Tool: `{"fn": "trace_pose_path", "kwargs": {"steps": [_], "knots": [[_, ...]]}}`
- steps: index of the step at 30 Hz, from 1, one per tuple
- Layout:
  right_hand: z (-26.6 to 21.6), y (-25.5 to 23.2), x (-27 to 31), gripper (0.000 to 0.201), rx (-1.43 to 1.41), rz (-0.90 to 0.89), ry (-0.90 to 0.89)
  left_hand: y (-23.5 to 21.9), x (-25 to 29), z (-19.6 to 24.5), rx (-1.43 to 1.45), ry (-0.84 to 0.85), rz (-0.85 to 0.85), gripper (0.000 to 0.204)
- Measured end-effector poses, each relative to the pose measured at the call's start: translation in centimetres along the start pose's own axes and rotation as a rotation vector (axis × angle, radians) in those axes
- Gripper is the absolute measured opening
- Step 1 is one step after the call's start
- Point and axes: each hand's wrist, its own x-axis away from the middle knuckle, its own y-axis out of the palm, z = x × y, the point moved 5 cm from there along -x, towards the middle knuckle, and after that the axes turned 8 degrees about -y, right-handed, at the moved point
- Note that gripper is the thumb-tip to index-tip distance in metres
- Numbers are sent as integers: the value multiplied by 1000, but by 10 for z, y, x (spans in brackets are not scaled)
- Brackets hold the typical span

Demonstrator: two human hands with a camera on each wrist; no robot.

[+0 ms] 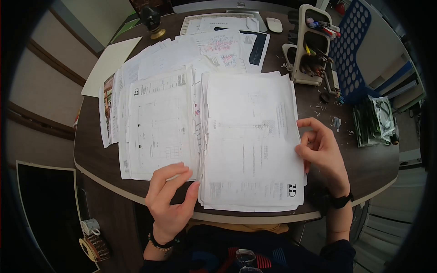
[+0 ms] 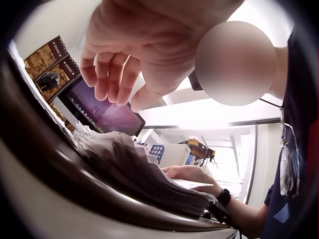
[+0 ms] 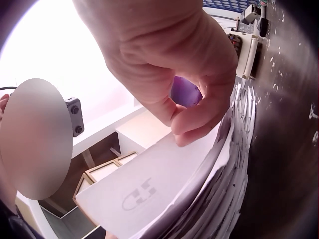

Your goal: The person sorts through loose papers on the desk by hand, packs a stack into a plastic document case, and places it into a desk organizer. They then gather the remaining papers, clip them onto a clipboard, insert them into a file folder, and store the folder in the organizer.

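A thick stack of printed sheets [image 1: 250,150] lies in front of me, with worn, uneven edges. At its right edge my right hand [image 1: 324,152] pinches the top sheet [image 3: 144,191] between thumb and forefinger. In the right wrist view that sheet stands slightly raised from the stack's layered edges. My left hand [image 1: 172,198] hovers by the stack's lower left corner, fingers loosely bent and holding nothing. Left of the stack, a second pile of papers [image 1: 159,118] carries a drawing with a small grid.
More loose papers [image 1: 168,54] spread behind the two piles. A pen organizer [image 1: 309,50] stands at the back right, beside a blue perforated panel [image 1: 350,45]. Paper scraps litter the desk there. A mouse [image 1: 274,25] and a dark ornament [image 1: 152,20] sit toward the back.
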Motion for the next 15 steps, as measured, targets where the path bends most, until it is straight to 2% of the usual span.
{"fn": "trace_pose_path", "kwargs": {"steps": [1,3,5,9,11,12,14,15], "knots": [[-1,2,1,42,20,-28,11,-1,1,-1,39,9,23,17],[-2,4,2,41,40,-56,21,-3,0,0,48,-9,57,14],[-2,5,2,41,51,-57,33,-5,0,-2,57,-27,91,18],[-4,5,2,40,89,-51,44,-4,2,-4,42,-16,50,22],[-9,1,2,28,153,62,-6,-3,1,-3,39,-16,41,22],[-5,0,1,28,153,62,-6,-2,1,-4,41,-4,35,21],[-1,-11,-1,19,121,200,-163,-2,1,-3,42,9,28,21],[0,-13,-1,19,122,201,-163,-1,1,-3,33,4,15,21]]}}
